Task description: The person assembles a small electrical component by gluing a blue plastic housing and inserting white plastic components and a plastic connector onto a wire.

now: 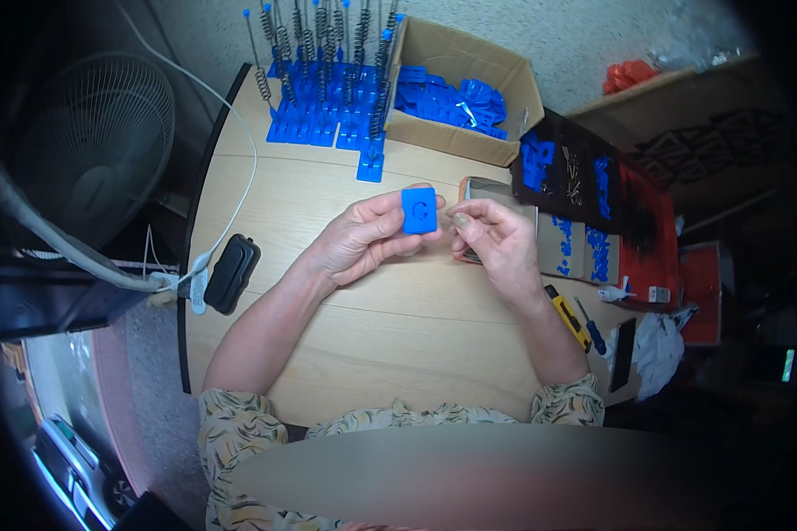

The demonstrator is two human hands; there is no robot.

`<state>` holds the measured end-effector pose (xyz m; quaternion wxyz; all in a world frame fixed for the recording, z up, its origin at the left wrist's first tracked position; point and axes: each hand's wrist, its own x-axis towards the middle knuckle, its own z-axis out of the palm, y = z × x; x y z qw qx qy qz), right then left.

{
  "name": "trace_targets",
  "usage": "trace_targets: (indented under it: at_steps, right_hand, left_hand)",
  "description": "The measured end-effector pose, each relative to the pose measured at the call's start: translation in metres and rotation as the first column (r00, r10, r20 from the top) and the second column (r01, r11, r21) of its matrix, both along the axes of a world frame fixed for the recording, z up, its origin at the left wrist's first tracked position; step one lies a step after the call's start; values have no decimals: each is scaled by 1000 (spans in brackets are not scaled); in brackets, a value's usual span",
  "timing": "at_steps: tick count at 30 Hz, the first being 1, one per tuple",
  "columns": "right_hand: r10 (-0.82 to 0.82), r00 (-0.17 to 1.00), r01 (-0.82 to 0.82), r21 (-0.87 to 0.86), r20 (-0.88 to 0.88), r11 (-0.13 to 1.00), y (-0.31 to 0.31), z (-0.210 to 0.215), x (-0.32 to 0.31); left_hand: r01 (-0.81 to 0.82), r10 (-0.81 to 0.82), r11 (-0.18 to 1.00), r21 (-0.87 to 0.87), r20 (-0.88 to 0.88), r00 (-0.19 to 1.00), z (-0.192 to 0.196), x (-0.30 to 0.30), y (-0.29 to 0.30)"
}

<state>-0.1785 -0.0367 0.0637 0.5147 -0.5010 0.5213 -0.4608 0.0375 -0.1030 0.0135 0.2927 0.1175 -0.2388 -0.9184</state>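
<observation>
Wooden table carries both hands. Left hand pinches 1 small blue square plastic block at its fingertips; just right of the block, the right hand curls nearly closed, thumb and forefinger together.

Single head cam, fisheye, looks steeply down from close above at wooden table, forearms entering from bottom.

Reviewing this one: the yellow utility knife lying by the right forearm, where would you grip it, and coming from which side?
Grip the yellow utility knife across the middle of its long handle, from above. It lies flat on the wooden table, so only the narrow sides are open to the fingers. Probably come from the table side, since a blue-handled screwdriver lies close on its outer side.
</observation>
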Motion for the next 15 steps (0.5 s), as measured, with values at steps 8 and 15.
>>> trace_targets:
  at_steps: [8,15]
  right_hand:
    - [71,954,-104,99,290,990,-3,-7,-1]
    - [26,954,-58,99,298,993,-8,-14,-6]
  left_hand:
    - [10,-12,999,-39,-32,999,-6,-7,-1]
    - [-3,11,996,-93,85,996,1,-11,2]
